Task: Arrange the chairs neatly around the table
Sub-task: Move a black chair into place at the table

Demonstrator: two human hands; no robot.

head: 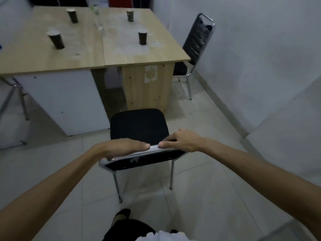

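A black chair [139,126] with chrome legs stands on the tiled floor just in front of me, its seat facing the wooden table [121,54]. My left hand [125,147] and my right hand [182,140] both grip the top rail of its backrest, thumbs almost meeting in the middle. The seat's front edge sits a short way from the table's near side. A second black chair [196,44] stands at the table's right side, its seat tucked partly under the top. Chrome legs of a third chair [15,94] show at the left edge.
Several dark paper cups [56,40] stand on the tabletop, with a clear bottle [98,16] near the middle seam. White walls close in on the right. My foot [121,217] is on the tiles behind the chair.
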